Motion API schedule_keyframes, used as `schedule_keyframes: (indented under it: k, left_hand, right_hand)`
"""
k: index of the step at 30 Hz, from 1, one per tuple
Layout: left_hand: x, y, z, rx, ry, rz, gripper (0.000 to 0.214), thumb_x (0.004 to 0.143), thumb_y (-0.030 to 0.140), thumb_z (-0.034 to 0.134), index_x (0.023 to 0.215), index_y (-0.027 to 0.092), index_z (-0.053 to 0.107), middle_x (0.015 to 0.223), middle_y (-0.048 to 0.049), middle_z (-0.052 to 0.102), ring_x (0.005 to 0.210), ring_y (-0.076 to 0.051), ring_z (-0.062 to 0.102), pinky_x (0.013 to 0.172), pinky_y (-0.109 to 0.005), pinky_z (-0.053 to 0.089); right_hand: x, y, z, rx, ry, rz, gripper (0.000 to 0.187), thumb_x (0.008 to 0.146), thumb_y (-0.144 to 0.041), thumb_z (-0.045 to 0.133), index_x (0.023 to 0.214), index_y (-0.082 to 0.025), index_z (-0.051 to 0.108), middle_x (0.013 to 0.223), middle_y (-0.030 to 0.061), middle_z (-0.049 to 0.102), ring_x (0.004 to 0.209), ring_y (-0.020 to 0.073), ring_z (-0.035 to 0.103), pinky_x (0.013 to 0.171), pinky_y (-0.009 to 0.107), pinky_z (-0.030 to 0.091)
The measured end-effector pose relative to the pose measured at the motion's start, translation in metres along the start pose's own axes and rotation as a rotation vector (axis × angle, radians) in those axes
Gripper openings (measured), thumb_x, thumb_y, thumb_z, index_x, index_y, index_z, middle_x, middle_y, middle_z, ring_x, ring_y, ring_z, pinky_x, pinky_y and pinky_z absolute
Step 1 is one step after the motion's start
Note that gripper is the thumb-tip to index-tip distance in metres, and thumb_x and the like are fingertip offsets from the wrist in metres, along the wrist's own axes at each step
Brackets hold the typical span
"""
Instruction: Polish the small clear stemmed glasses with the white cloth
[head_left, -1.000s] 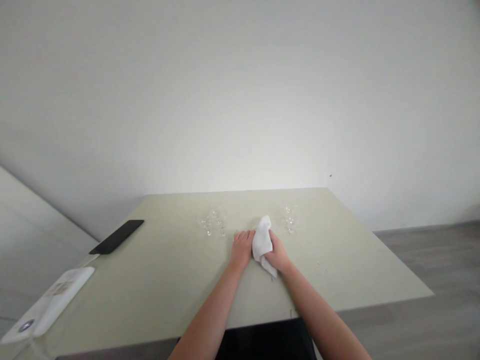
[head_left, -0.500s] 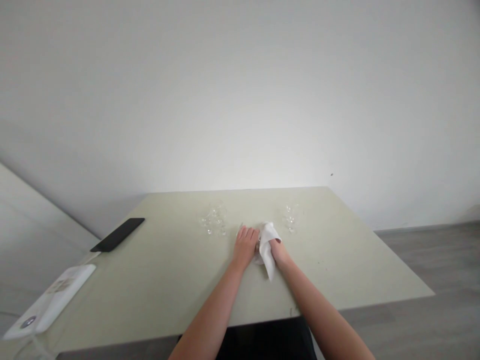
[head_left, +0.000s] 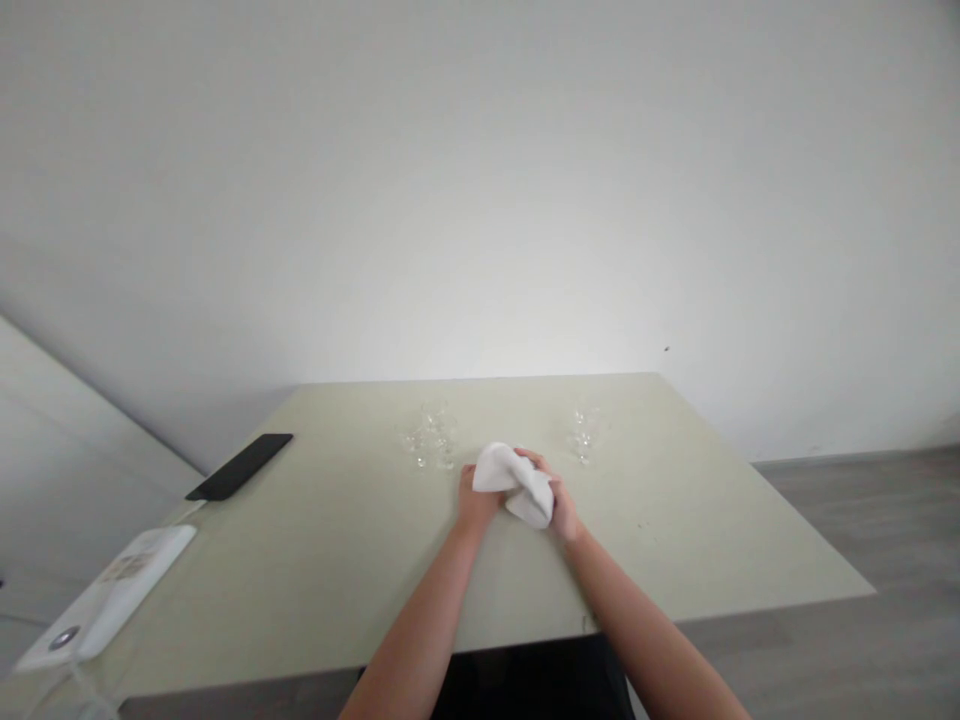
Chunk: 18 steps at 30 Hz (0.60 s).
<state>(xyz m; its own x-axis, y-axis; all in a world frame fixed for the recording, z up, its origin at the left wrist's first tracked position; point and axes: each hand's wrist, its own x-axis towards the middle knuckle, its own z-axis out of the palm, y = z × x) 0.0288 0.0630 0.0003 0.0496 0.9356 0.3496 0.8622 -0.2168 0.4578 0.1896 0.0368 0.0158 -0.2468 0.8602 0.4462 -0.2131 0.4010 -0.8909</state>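
My two hands meet over the middle of the pale green table [head_left: 337, 560]. A white cloth [head_left: 514, 478] lies bunched over the fingers of my left hand [head_left: 472, 507], so only its back and wrist show. My right hand [head_left: 562, 508] is closed on the cloth from the right, fingers curled over its top. Whatever is under the cloth is hidden. A small cluster of clear stemmed glasses [head_left: 430, 440] stands just beyond my left hand. One more clear glass [head_left: 583, 434] stands beyond my right hand.
A black phone [head_left: 240, 466] lies near the table's left edge. A white flat device [head_left: 112, 598] with a round button sits at the front left corner. A plain wall rises behind the table, and grey floor shows at the right.
The cloth has gone from hanging at my right hand to lying over my left hand's fingers. Both hands have lifted slightly and stayed together.
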Motion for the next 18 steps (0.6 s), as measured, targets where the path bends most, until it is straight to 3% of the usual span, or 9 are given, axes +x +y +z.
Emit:
schedule_keyframes:
  k: [2,4,6,8,12,14,18]
  left_hand:
    - [-0.001,0.0,-0.001,0.029,0.009,-0.003,0.015,0.075,0.008,0.057,0.082,0.016,0.068,0.085,-0.0109,0.07,0.091,-0.028,0.063,0.089,-0.041,0.043]
    - [-0.002,0.002,-0.003,0.056,0.021,-0.006,0.018,0.078,0.009,0.055,0.09,0.013,0.068,0.088,-0.0129,0.069,0.09,-0.028,0.063,0.087,-0.041,0.043]
    - [-0.002,0.004,-0.004,0.075,0.031,-0.005,0.019,0.079,0.011,0.055,0.093,0.012,0.068,0.087,-0.0133,0.069,0.089,-0.028,0.063,0.087,-0.04,0.043]
    - [-0.002,0.006,-0.004,0.102,0.025,0.01,0.017,0.08,0.012,0.055,0.089,0.012,0.069,0.083,-0.0122,0.068,0.086,-0.028,0.064,0.086,-0.04,0.043]
    - [-0.003,0.006,-0.004,0.136,0.03,0.061,0.018,0.082,0.015,0.053,0.089,0.015,0.069,0.083,-0.0114,0.069,0.086,-0.027,0.063,0.085,-0.04,0.043]
    - [-0.005,0.007,-0.006,0.128,0.035,0.1,0.017,0.082,0.015,0.053,0.09,0.016,0.068,0.085,-0.0108,0.069,0.087,-0.026,0.063,0.085,-0.039,0.042]
    - [-0.011,0.013,-0.008,0.17,-0.013,0.231,0.011,0.078,0.012,0.056,0.085,0.015,0.065,0.083,-0.0105,0.067,0.087,-0.025,0.062,0.084,-0.039,0.041]
  right_hand:
    - [0.002,0.009,-0.002,0.228,0.162,0.136,0.056,0.086,-0.064,0.036,0.108,-0.022,0.065,0.117,0.0079,0.066,0.11,0.0277,0.058,0.095,0.042,0.045]
    - [0.004,0.016,-0.004,0.38,0.313,0.202,0.052,0.083,-0.064,0.042,0.104,-0.022,0.065,0.106,0.0073,0.07,0.104,0.0275,0.061,0.09,0.042,0.048]
    - [0.004,0.02,-0.006,0.449,0.382,0.219,0.045,0.081,-0.06,0.049,0.1,-0.022,0.066,0.104,0.0068,0.071,0.101,0.0268,0.062,0.089,0.041,0.049]
    - [0.003,0.02,-0.007,0.429,0.377,0.221,0.042,0.077,-0.056,0.057,0.1,-0.022,0.065,0.101,0.0062,0.071,0.098,0.0262,0.063,0.088,0.041,0.049]
    - [0.002,0.011,-0.006,0.164,0.188,0.176,0.041,0.067,-0.037,0.073,0.103,-0.022,0.059,0.098,0.0031,0.067,0.093,0.0219,0.061,0.084,0.034,0.049]
    - [0.003,0.01,-0.007,0.028,0.139,0.139,0.041,0.068,-0.031,0.073,0.103,-0.022,0.054,0.097,0.0017,0.065,0.09,0.019,0.059,0.082,0.03,0.048]
    - [0.004,0.02,-0.012,-0.245,0.124,0.182,0.031,0.069,-0.036,0.07,0.089,-0.02,0.054,0.078,0.0005,0.06,0.071,0.017,0.055,0.065,0.028,0.046]
